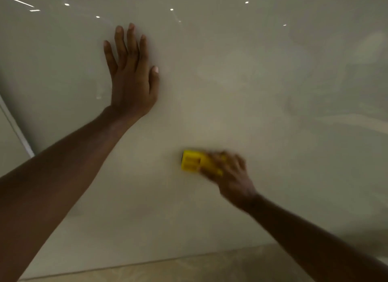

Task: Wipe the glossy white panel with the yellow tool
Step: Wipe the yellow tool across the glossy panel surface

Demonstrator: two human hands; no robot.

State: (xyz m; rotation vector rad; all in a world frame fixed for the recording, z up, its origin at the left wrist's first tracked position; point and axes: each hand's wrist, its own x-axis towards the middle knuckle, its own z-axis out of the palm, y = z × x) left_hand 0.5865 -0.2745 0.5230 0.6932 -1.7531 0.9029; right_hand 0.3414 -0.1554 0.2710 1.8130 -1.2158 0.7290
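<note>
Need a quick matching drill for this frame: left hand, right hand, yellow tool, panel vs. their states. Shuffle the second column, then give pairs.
Column 1:
1. left hand
2. right hand
3. yellow tool
4. white panel

Column 2:
A. glossy, shows reflected ceiling lights
B. blurred, gripping something
C. flat and open against the surface, fingers spread
D. partly covered by a hand, pressed to the surface

Pairs: 1-C, 2-B, 3-D, 4-A
</note>
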